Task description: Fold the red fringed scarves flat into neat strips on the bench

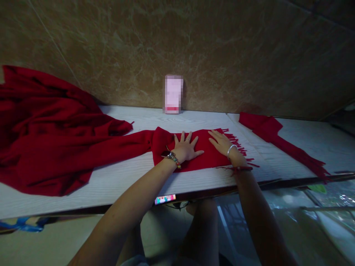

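Observation:
A red fringed scarf (199, 142) lies flat on the pale wood-grain tabletop, its tasselled end toward the right. My left hand (186, 147) presses on it with fingers spread, near the middle of the flat part. Close to the fringe, my right hand (222, 143) rests flat on the cloth, fingers stretched out. Left of my hands the red cloth narrows into a bunched strip and joins a large crumpled heap of red fabric (50, 147). Neither hand grips anything.
A narrow white table (133, 184) runs along a brown marbled wall (111, 48). A pink phone-like object (173, 94), blurred out, leans upright against the wall. Another red fringed piece (277, 136) lies at the right. Below the front edge is a colourful strip (165, 199).

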Demonstrator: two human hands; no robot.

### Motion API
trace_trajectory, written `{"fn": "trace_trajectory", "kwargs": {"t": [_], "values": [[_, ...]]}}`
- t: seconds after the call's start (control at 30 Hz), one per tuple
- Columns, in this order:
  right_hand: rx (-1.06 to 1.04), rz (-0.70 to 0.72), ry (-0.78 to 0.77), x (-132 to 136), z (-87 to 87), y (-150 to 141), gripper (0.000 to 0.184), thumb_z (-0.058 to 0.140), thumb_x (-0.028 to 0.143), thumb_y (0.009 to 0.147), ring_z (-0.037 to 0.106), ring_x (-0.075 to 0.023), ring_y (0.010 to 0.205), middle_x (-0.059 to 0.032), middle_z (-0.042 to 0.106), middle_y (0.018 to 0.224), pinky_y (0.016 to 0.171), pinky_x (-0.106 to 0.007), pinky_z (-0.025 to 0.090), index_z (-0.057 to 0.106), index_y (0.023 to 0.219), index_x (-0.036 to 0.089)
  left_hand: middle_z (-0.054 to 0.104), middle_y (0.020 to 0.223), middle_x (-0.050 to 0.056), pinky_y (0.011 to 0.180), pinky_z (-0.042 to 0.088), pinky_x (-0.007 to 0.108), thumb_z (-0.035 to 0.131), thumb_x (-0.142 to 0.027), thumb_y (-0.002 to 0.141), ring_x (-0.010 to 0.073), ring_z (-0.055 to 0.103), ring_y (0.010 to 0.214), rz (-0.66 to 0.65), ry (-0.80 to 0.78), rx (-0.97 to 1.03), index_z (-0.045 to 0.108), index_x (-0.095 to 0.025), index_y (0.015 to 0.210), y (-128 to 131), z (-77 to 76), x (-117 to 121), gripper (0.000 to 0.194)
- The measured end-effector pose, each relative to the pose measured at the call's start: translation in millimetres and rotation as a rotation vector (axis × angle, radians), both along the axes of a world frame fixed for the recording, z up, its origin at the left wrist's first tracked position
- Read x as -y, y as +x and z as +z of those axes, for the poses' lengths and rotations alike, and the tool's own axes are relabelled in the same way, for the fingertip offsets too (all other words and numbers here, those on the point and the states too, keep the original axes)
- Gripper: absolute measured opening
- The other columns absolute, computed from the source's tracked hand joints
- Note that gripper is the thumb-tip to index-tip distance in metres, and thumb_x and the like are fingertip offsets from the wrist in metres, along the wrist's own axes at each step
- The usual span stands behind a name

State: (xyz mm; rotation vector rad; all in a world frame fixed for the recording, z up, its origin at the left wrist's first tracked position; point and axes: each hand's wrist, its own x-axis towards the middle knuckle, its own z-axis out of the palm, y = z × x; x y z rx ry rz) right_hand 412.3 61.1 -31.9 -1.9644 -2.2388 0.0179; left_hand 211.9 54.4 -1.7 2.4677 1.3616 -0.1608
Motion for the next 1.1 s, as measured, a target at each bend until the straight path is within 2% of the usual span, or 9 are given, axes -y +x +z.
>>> {"fn": "trace_trajectory", "kwargs": {"t": [0.17, 0.27, 0.33, 0.43, 0.53, 0.63, 0.83, 0.97, 1.1], "values": [[0.052, -0.280, 0.008, 3.6, -2.1, 13.3, 0.045, 0.032, 0.023, 0.090, 0.040, -0.0257, 0.129, -0.0113, 0.046, 0.140, 0.104, -0.052, 0.034, 0.046, 0.133, 0.019, 0.001, 0.154, 0.005, 0.108, 0.004, 0.064, 0.030, -0.063, 0.086, 0.0371, -0.003, 0.139, -0.002, 0.014, 0.000, 0.013, -0.024, 0.147, 0.5, -1.8, -0.8, 0.074], [0.025, -0.437, 0.147, 7.8, 0.6, 26.9, 0.046, 0.034, 0.014, 0.085, 0.044, -0.0280, 0.126, -0.0153, 0.051, 0.134, 0.102, -0.053, 0.035, 0.050, 0.129, 0.014, 0.001, 0.155, 0.004, 0.108, 0.004, 0.064, 0.026, -0.065, 0.086, 0.0364, -0.003, 0.140, -0.002, 0.024, -0.011, 0.013, -0.025, 0.147, 0.5, -2.2, -0.6, 0.074], [-0.024, -0.434, 0.295, 9.2, 3.8, 32.7, 0.048, 0.035, 0.011, 0.081, 0.045, -0.0283, 0.124, -0.0170, 0.053, 0.131, 0.103, -0.052, 0.034, 0.052, 0.126, 0.011, 0.001, 0.155, 0.004, 0.108, 0.005, 0.064, 0.026, -0.064, 0.087, 0.0361, -0.002, 0.140, 0.000, 0.031, -0.019, 0.013, -0.025, 0.147, 0.4, -1.9, -0.5, 0.073], [-0.114, -0.225, 0.415, 8.1, 7.8, 29.5, 0.046, 0.036, 0.017, 0.083, 0.046, -0.0251, 0.124, -0.0147, 0.054, 0.130, 0.106, -0.048, 0.034, 0.053, 0.126, 0.013, 0.001, 0.155, 0.004, 0.108, 0.006, 0.064, 0.025, -0.064, 0.087, 0.0359, -0.002, 0.140, -0.001, 0.026, -0.025, 0.013, -0.025, 0.147, 0.3, -1.2, -0.6, 0.073], [-0.146, 0.038, 0.257, 5.4, 6.3, 16.2, 0.046, 0.038, 0.030, 0.088, 0.044, -0.0217, 0.127, -0.0097, 0.052, 0.134, 0.108, -0.044, 0.034, 0.050, 0.130, 0.019, 0.001, 0.154, 0.004, 0.108, 0.005, 0.063, 0.026, -0.064, 0.087, 0.0355, -0.003, 0.140, 0.001, 0.019, -0.026, 0.012, -0.025, 0.147, 0.5, -0.5, -0.6, 0.073], [-0.098, 0.116, 0.014, 3.5, -0.5, 7.8, 0.049, 0.040, 0.040, 0.088, 0.038, -0.0232, 0.131, -0.0080, 0.046, 0.141, 0.107, -0.046, 0.033, 0.047, 0.133, 0.023, 0.000, 0.154, 0.004, 0.108, 0.005, 0.063, 0.028, -0.063, 0.087, 0.0354, -0.003, 0.140, 0.004, 0.009, -0.033, 0.011, -0.025, 0.147, 1.0, -0.1, -0.3, 0.073], [0.023, 0.001, -0.046, 5.2, -5.5, 9.2, 0.048, 0.033, 0.041, 0.091, 0.034, -0.0245, 0.133, -0.0064, 0.039, 0.145, 0.107, -0.052, 0.030, 0.041, 0.137, 0.028, 0.001, 0.155, 0.004, 0.108, 0.005, 0.064, 0.030, -0.062, 0.086, 0.0370, -0.002, 0.139, 0.003, 0.015, -0.023, 0.012, -0.025, 0.147, 1.7, -2.1, -1.3, 0.074], [0.099, -0.110, -0.083, 8.9, 0.0, 3.9, 0.050, 0.030, 0.037, 0.092, 0.031, -0.0243, 0.135, -0.0081, 0.036, 0.147, 0.108, -0.052, 0.027, 0.038, 0.139, 0.023, 0.001, 0.155, 0.005, 0.108, 0.005, 0.064, 0.030, -0.062, 0.087, 0.0370, -0.001, 0.140, 0.002, 0.017, -0.019, 0.013, -0.024, 0.147, 0.9, -3.7, -1.5, 0.073], [0.125, -0.229, -0.077, 11.9, 2.0, 6.4, 0.050, 0.026, 0.036, 0.093, 0.031, -0.0251, 0.135, -0.0085, 0.034, 0.148, 0.105, -0.053, 0.033, 0.037, 0.140, 0.023, 0.003, 0.155, 0.005, 0.108, 0.006, 0.064, 0.028, -0.062, 0.087, 0.0368, 0.000, 0.140, -0.001, 0.034, -0.008, 0.014, -0.024, 0.147, -0.5, -3.1, -0.3, 0.072]]}}
